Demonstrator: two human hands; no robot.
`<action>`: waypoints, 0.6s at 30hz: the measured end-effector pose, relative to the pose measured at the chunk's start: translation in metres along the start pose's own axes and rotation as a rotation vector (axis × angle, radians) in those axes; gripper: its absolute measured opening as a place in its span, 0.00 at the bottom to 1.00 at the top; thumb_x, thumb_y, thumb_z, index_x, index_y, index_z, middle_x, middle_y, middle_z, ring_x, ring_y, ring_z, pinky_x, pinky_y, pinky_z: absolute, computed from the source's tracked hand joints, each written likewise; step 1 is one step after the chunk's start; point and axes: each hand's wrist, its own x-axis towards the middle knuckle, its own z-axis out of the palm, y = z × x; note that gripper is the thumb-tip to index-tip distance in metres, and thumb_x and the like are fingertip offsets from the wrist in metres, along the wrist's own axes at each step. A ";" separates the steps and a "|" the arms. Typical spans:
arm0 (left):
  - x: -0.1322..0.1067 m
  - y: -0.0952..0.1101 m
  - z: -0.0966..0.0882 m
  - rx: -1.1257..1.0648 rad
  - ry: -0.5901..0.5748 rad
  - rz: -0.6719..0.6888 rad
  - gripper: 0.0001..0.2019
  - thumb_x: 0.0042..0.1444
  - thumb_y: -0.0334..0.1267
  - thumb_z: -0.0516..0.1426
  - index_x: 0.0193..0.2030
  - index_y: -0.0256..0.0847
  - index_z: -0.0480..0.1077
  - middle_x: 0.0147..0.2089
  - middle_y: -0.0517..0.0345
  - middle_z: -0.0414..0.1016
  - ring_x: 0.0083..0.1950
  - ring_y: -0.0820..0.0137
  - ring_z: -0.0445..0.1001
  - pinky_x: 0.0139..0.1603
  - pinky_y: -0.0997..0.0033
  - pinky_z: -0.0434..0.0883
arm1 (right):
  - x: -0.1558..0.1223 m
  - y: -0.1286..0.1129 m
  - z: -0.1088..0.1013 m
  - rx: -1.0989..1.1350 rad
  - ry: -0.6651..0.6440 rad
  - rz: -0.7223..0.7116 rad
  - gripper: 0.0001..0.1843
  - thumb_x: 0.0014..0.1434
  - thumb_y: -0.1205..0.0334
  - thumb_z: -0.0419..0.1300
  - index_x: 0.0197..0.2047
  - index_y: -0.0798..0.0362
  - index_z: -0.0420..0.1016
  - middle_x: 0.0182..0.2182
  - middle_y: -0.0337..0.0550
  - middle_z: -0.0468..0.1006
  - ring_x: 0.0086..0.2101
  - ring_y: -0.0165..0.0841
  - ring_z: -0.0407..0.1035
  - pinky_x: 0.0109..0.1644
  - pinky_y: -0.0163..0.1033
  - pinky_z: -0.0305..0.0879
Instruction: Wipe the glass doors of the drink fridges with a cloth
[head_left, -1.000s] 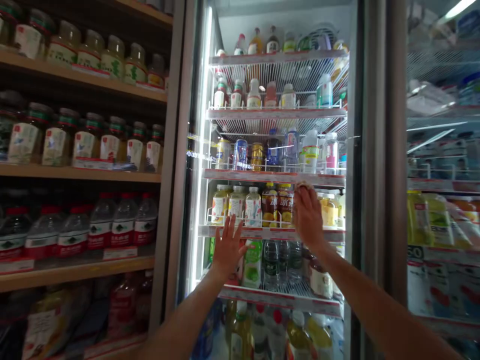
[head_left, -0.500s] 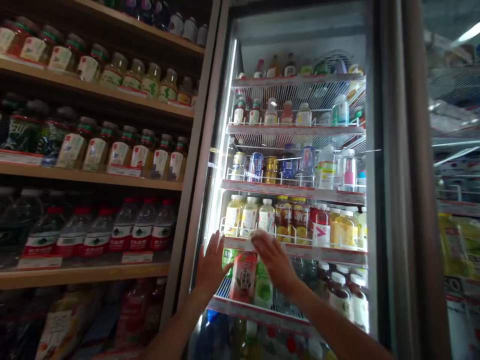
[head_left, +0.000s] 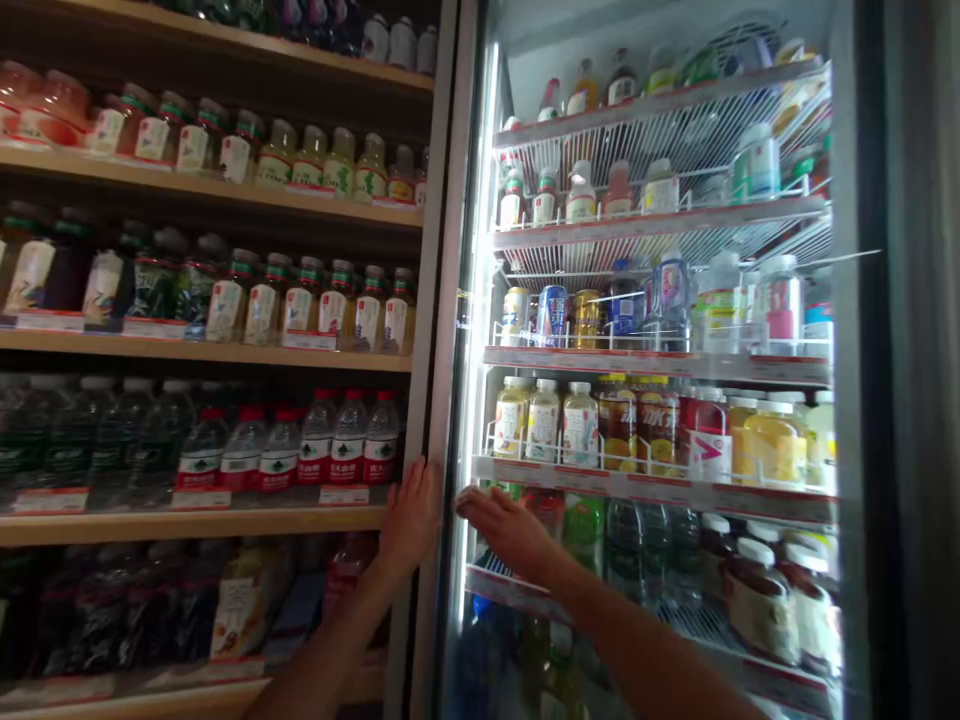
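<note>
My left hand (head_left: 411, 515) lies flat, fingers together and stretched upward, against the upright frame (head_left: 436, 380) between the wooden shelves and the glass-door fridge. My right hand (head_left: 517, 535) reaches across to the left side of the lit fridge door (head_left: 469, 420). Its fingers point left, and at their tips shows a small pale cloth-like piece (head_left: 471, 496), partly hidden and blurred. Behind this hand, a red-labelled bottle (head_left: 544, 508) and a green bottle (head_left: 583, 525) stand on a lower fridge shelf.
Wooden shelves (head_left: 187, 520) on the left carry rows of drink bottles, among them red-capped water bottles (head_left: 349, 440). Inside the fridge, wire shelves (head_left: 652, 480) hold bottles and cans (head_left: 551, 315). A dark vertical frame (head_left: 870, 400) bounds the fridge at right.
My view has turned left. My left hand has moved left from before the fridge glass onto the upright frame. My right hand has moved left toward the door's edge.
</note>
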 end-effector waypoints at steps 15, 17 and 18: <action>-0.012 0.059 0.015 -0.060 0.085 0.205 0.39 0.47 0.30 0.55 0.65 0.38 0.43 0.68 0.44 0.46 0.69 0.59 0.42 0.64 0.49 0.53 | -0.081 0.022 -0.026 -0.262 0.049 0.262 0.29 0.58 0.72 0.46 0.64 0.56 0.52 0.63 0.42 0.56 0.63 0.40 0.44 0.64 0.51 0.46; -0.011 0.077 0.015 -0.067 0.101 0.240 0.39 0.48 0.33 0.56 0.66 0.39 0.42 0.68 0.44 0.44 0.69 0.58 0.40 0.63 0.48 0.53 | -0.096 0.028 -0.039 -0.297 0.029 0.256 0.31 0.56 0.74 0.46 0.64 0.56 0.52 0.63 0.42 0.54 0.63 0.40 0.44 0.64 0.50 0.47; -0.011 0.085 0.016 -0.067 0.102 0.257 0.39 0.48 0.34 0.57 0.66 0.39 0.43 0.68 0.43 0.44 0.69 0.58 0.40 0.63 0.48 0.54 | -0.105 0.029 -0.044 -0.293 0.005 0.197 0.32 0.55 0.75 0.47 0.64 0.56 0.52 0.63 0.41 0.54 0.63 0.39 0.44 0.64 0.49 0.48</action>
